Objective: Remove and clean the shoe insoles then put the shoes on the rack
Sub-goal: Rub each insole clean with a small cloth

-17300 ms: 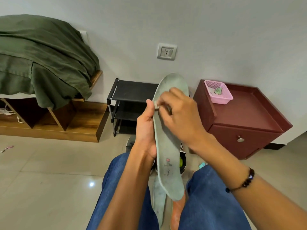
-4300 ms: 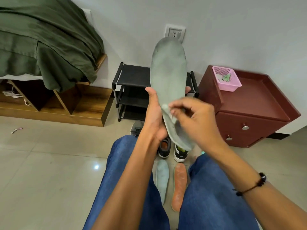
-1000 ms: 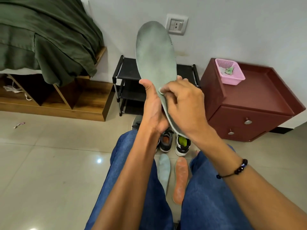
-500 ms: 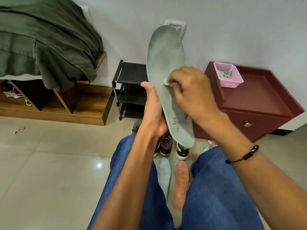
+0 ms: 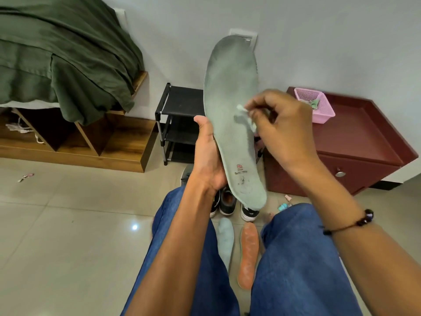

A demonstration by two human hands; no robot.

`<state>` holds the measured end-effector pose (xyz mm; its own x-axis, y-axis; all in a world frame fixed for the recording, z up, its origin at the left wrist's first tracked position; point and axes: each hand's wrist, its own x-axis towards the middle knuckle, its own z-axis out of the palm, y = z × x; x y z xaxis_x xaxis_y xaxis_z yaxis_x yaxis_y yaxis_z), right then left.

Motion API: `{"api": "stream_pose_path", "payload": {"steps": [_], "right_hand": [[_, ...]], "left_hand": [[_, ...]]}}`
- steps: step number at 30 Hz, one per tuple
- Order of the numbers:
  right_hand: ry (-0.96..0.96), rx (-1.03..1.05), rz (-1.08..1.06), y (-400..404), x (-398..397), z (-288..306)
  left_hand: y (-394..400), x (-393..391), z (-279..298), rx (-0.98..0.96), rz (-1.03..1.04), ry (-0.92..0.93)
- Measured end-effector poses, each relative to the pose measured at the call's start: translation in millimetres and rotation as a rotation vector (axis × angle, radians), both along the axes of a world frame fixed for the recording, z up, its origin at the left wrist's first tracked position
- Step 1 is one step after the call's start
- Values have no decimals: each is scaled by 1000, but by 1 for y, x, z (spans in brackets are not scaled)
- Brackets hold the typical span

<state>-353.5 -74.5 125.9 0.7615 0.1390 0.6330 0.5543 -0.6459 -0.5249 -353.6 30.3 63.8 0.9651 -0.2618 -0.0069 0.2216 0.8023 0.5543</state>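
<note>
A: How is the insole held?
B: It is held nearly upright, toe end up, in front of the wall. Its lower half is gripped by the left hand, with the thumb laid along the left edge and the fingers hidden behind. A small printed mark is seen near the heel.

A: And the right hand?
B: A small pale wipe is pinched between its thumb and curled fingers and is pressed against the middle of the insole face.

A: Where are the other task items shown?
B: Two more insoles are seen lying on the floor between the knees: a pale green one to the left and an orange one just beside it on the right. Beyond them, the shoes are seen standing side by side on the floor, partly hidden by the held insole and the left wrist. The black rack is seen behind them, against the wall.

A: What else is labelled?
B: A dark red cabinet is shown right of the rack, and a pink basket is carried on its top surface. A bed under a green cover is shown at upper left.
</note>
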Motion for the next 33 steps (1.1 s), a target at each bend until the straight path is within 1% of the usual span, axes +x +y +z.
{"api": "stream_pose_path", "payload": {"steps": [2, 3, 4, 7, 9, 12, 14, 17, 19, 21, 23, 26, 28, 30, 32, 33], "right_hand": [[-153, -219, -51, 3, 15, -1], [-182, -279, -60, 8, 17, -6], [-184, -295, -58, 14, 16, -11], [-137, -194, -15, 29, -4, -30], [-117, -122, 46, 29, -20, -39], [-68, -94, 148, 25, -41, -48], [-39, -87, 178, 18, -43, -43], [-111, -134, 100, 5, -22, -20], [-190, -201, 14, 2, 1, -5], [-218, -279, -13, 7, 18, -1], [-181, -317, 16, 17, 20, -10], [-98, -244, 95, 23, -4, -34], [-58, -186, 169, 18, -23, -46], [2, -177, 246, 11, -36, -51], [96, -143, 293, -1, -38, -45], [119, -114, 283, -7, -36, -38]], "left_hand": [[0, -1, 1, -10, 13, 2], [0, -1, 1, -13, 25, 8], [0, -1, 1, -16, 29, 14], [0, -1, -3, -59, 22, 63], [2, -1, -4, -40, 16, 81], [4, -1, -3, 32, -44, 88], [3, -1, -2, 9, -57, 94], [1, -2, 0, -34, 5, 99], [0, -2, -1, -12, 24, 98], [-1, -3, 0, 23, 23, 96], [-3, -4, -1, -6, 20, 104], [0, -1, -8, -84, 35, 129], [5, -1, -8, -34, 2, 134], [7, 0, -6, 46, -43, 159], [2, -1, -4, 58, -58, 166], [-1, -1, -3, 46, -57, 159]]}}
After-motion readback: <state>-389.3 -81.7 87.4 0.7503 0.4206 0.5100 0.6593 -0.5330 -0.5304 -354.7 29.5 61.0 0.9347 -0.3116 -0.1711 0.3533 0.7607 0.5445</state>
